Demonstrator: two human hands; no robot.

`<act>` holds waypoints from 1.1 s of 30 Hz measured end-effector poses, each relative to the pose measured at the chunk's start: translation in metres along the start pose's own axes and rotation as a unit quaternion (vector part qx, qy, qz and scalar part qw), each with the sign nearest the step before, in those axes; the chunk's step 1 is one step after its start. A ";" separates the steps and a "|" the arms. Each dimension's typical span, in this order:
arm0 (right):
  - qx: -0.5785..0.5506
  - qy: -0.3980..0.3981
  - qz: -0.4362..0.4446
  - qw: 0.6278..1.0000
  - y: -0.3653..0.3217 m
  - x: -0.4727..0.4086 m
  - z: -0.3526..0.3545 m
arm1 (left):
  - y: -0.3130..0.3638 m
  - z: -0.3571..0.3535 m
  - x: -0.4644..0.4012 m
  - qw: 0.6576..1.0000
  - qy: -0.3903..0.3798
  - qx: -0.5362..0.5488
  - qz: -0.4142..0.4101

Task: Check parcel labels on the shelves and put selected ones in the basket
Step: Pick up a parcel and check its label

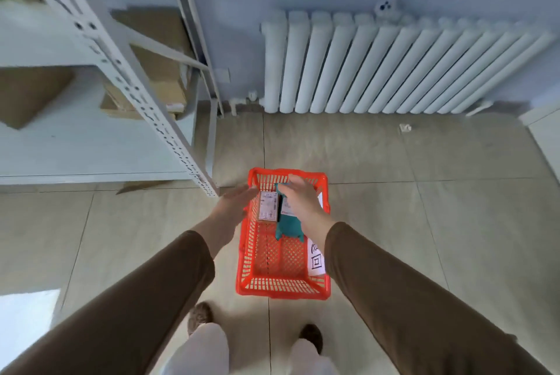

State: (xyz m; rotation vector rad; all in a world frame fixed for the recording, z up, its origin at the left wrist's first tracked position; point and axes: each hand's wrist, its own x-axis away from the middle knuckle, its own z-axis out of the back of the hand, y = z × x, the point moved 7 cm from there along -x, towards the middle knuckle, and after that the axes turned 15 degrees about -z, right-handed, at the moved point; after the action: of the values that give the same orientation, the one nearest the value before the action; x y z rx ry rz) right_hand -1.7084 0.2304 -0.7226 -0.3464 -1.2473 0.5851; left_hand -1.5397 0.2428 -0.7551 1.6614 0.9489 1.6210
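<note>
An orange plastic basket [257, 268] stands on the floor in front of my feet. Inside it lie a small box parcel with a white label [268, 206] and a teal bag parcel [289, 227]. My right hand [303, 202] is over the far end of the basket, its fingers closed on the top of the teal bag. My left hand [235, 203] hovers at the basket's left rim, fingers stretched out and holding nothing. A white paper tag with black marks [316, 258] hangs on the basket's right wall.
A white metal shelf unit [91, 138] stands at the left with several cardboard boxes [157, 71] on it. A white radiator [394, 68] runs along the blue wall ahead. The floor is beige tile. A white cabinet corner [545, 132] shows at the right.
</note>
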 end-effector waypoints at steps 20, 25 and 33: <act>0.110 -0.184 0.387 0.897 -0.337 0.438 -0.130 | 0.415 0.270 0.307 0.931 0.116 -0.007 -0.347; 0.077 -0.187 0.437 0.877 -0.387 0.509 -0.206 | 0.472 0.368 0.346 0.905 0.098 -0.037 -0.413; 0.041 -0.118 0.500 0.857 -0.466 0.593 -0.298 | 0.568 0.499 0.381 0.875 0.081 -0.099 -0.468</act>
State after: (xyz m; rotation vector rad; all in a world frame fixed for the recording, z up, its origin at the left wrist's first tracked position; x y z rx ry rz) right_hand -1.2005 0.2239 -0.0906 -0.8880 -1.2072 1.6084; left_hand -1.0071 0.2749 -0.0980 0.7024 1.3332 1.1102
